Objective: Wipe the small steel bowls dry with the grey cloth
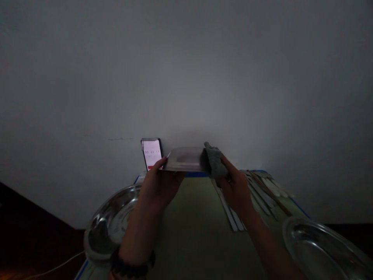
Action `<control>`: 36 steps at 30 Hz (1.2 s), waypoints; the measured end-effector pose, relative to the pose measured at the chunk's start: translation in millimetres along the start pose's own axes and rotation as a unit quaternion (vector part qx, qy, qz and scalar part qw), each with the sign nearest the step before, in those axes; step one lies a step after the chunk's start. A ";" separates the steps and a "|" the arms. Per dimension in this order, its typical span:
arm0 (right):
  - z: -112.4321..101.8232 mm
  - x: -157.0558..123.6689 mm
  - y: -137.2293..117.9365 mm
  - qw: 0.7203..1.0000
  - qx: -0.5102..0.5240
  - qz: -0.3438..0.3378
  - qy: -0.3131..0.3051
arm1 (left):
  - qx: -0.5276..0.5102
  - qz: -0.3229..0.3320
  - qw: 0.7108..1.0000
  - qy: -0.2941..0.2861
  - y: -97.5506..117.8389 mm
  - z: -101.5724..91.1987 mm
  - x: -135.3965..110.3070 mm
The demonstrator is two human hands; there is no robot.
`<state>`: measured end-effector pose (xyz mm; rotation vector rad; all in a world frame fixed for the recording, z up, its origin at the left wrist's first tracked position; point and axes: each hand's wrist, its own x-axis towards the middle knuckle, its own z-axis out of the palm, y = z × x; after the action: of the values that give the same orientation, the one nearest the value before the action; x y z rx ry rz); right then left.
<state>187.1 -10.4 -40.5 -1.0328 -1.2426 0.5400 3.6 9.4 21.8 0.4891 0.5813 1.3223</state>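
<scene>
Tray (188, 158), end beside right hand (235, 187) hidden by that hand's clutched cloth (217, 161); grey, blurred; left hand (162, 184) grips opposite end.

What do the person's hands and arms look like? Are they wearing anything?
The left hand and right hand both have no glove. A chunky, dark bracelet, seemingly beaded, circles the left wrist. No sleeve shows on either arm, and no bracelet on the right.
</scene>
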 end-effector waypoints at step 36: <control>40.3 -36.4 -32.9 0.915 -0.276 -0.292 -0.036 | 0.470 0.120 0.874 -0.033 -15.6 -13.5 -13.0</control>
<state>132.7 -41.8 -31.3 -1.0297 -1.7338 -0.2610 4.6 -6.2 3.1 1.4360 1.1330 1.1771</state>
